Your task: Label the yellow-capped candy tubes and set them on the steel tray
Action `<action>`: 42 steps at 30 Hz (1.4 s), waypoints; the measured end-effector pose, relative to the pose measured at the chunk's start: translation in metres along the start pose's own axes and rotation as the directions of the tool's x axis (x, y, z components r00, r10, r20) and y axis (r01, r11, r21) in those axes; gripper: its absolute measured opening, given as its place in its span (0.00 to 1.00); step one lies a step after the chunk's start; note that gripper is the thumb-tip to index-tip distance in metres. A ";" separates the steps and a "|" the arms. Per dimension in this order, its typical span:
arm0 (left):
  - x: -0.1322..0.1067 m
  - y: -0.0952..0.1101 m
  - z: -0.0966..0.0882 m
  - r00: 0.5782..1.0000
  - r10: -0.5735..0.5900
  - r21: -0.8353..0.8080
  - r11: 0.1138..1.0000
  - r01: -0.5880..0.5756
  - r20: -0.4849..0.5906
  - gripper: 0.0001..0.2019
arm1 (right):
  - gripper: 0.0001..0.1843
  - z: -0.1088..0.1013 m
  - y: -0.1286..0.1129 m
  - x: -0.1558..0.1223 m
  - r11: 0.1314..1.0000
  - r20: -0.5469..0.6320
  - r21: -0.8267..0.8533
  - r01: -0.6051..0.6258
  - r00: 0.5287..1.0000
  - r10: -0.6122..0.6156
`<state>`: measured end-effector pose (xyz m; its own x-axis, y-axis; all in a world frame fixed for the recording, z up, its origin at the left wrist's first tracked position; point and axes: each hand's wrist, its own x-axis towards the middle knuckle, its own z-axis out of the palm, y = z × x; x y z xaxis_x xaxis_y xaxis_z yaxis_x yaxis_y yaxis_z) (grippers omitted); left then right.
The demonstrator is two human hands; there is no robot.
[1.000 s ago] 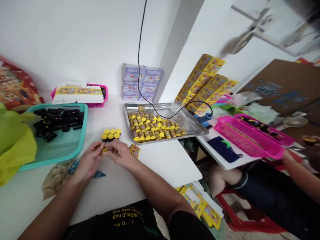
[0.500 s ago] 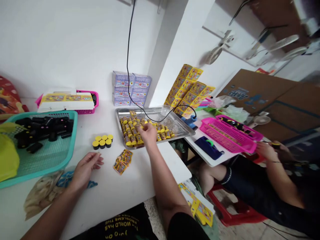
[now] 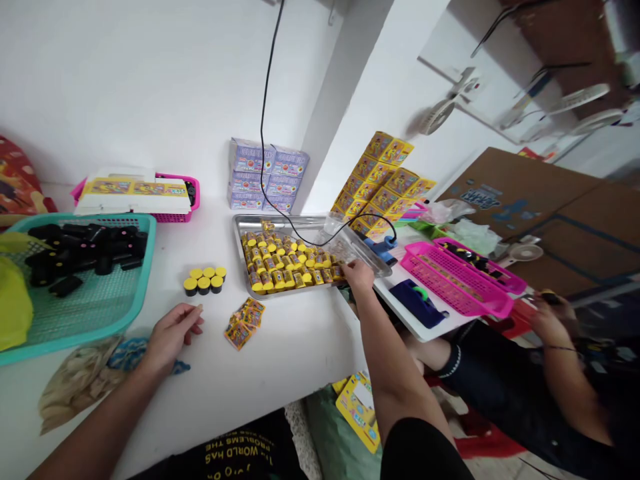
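My left hand [image 3: 173, 333] rests on the white table [image 3: 280, 360], fingers loosely stretched and holding nothing, between a small cluster of yellow-topped black caps [image 3: 204, 280] and a little heap of yellow labels [image 3: 244, 323]. My right hand [image 3: 357, 275] reaches to the front right rim of the metal tray [image 3: 239, 230]. It sits beside the end of the rows of yellow-labelled small cylinders [image 3: 287, 261]. Its fingers are bent there, and what they close on is hidden.
A teal basket [image 3: 90, 320] of black cylinders stands at left, with a pink basket [image 3: 193, 200] and boxes behind. Purple packs [image 3: 267, 175] and stacked yellow boxes [image 3: 383, 177] line the wall. A black cable [image 3: 265, 120] hangs into the tray. Another person's hand [image 3: 550, 320] works at right by pink trays [image 3: 450, 277].
My hands parted from a small piece held in front of me. The right went into the tray, then slid to its front right rim. The left lowered to the table.
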<state>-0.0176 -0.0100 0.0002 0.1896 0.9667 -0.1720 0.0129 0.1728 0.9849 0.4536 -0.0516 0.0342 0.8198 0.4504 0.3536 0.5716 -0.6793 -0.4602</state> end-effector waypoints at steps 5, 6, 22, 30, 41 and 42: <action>0.004 -0.005 -0.002 0.999 0.017 0.020 1.000 -0.016 -0.051 0.19 | 0.12 -0.014 -0.004 -0.009 0.999 -0.075 0.014 0.050 0.996 -0.049; 0.005 -0.007 -0.002 0.996 0.045 0.041 0.998 -0.042 -0.071 0.18 | 0.13 -0.016 -0.007 -0.014 0.997 -0.090 0.034 0.065 0.994 -0.062; -0.022 0.000 0.004 0.890 0.408 0.439 0.774 -0.456 0.206 0.11 | 0.17 0.019 -0.133 -0.231 0.486 -0.111 0.659 0.574 0.713 -0.692; -0.053 -0.005 -0.074 0.964 0.252 0.662 0.737 -0.134 -0.086 0.10 | 0.17 0.029 -0.117 -0.226 0.518 -0.043 0.617 0.592 0.683 -0.729; -0.065 0.020 -0.046 0.962 0.183 0.977 0.031 -0.209 0.200 0.17 | 0.17 0.031 -0.121 -0.213 0.515 -0.107 0.636 0.576 0.726 -0.680; -0.063 0.024 -0.031 0.946 0.190 0.961 0.039 -0.273 0.261 0.17 | 0.17 0.032 -0.121 -0.213 0.508 -0.119 0.638 0.579 0.726 -0.677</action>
<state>-0.0594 -0.0608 0.0336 0.4385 0.8982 0.0295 0.8924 -0.4391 0.1044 0.2107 -0.0466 -0.0114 0.2039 0.7178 0.6657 0.7860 0.2852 -0.5484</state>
